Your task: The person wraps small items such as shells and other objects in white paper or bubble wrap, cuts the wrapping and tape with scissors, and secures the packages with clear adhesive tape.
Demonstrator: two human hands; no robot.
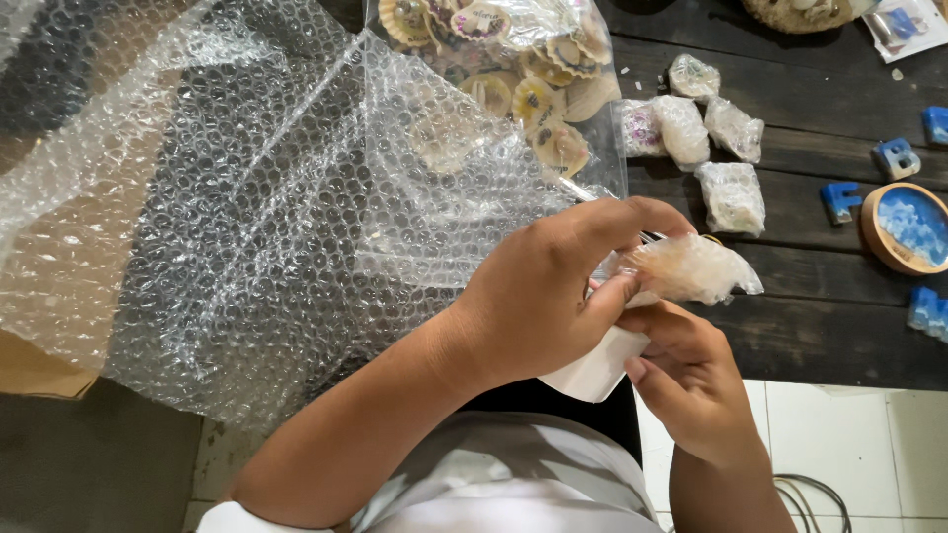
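Holding the bubble-wrapped shell [691,268] just above the tabletop [810,326], my left hand [538,301] clamps its edge while my right hand [691,390] pinches underneath; best kept snug, gently pressed

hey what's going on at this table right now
A person is holding a small bubble-wrapped bundle in both hands: the left hand grips it from above, the right hand from below, along with a white slip. A big bubble wrap sheet covers the left of the dark table. Four wrapped bundles lie further back, beside a bag of painted shells. Blue blocks and a round blue dish sit at right.
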